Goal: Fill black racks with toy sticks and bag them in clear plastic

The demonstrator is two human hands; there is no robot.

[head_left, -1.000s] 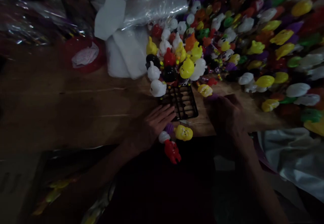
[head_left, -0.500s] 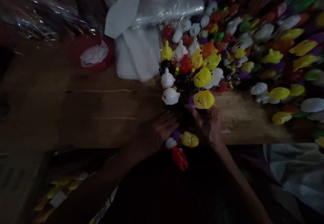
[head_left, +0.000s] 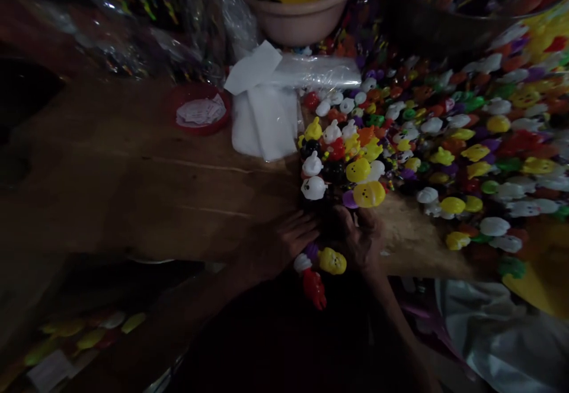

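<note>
My left hand lies at the table's front edge, fingers stretched out side by side, tips against a dark patch between the hands. Across from it, my right hand has thumb and fingers bent towards a small pale spot too dim to make out. Just beyond the hands stand a white toy head and a yellow toy figure with a purple part. Below my left hand, a yellow toy, a white toy piece and a red toy hang at the edge.
Many small plastic toys cover the right side of the wooden table. Clear plastic bags lie at the back, beside a red bowl of paper slips. Behind stands a pink basin. Grey cloth hangs lower right.
The view has tilted up, so the basin now shows and the table sits lower in view. Both hands stay by the same toys; my right thumb and fingers show more plainly.
</note>
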